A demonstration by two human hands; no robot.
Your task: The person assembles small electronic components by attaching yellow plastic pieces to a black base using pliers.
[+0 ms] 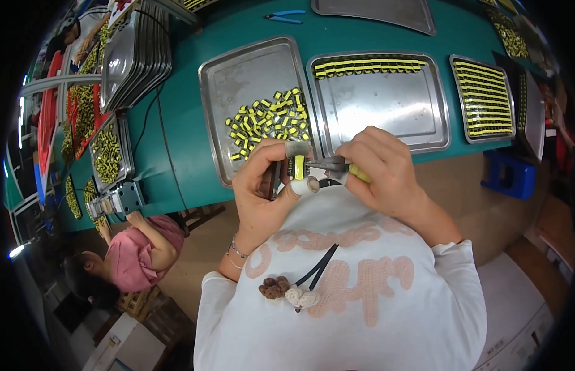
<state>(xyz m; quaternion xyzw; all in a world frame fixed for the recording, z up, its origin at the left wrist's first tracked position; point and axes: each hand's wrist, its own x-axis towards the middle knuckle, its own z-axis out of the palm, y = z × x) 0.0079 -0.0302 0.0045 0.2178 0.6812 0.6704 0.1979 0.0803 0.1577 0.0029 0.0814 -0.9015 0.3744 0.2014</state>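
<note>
My left hand (257, 176) pinches a small black transformer with a yellow band (299, 167) between thumb and forefinger, both tips wrapped in pale tape or covers. My right hand (386, 170) is closed round needle-nose pliers (330, 163) with yellow grips. The jaws reach left to the transformer's side; whether they grip a pin is too small to tell. Beyond my left hand, a metal tray (216, 80) holds a loose heap of similar transformers (272, 120). Right of it, another metal tray (380, 133) has neat rows of them (369, 65) along its far edge.
A tray filled with rows (483, 99) sits farther right on the green table (182, 74). Blue-handled cutters (285, 17) lie at the back. Stacked metal trays (129, 59) stand left. A co-worker in pink (142, 253) sits by a small machine (120, 201). A blue stool (510, 178) stands right.
</note>
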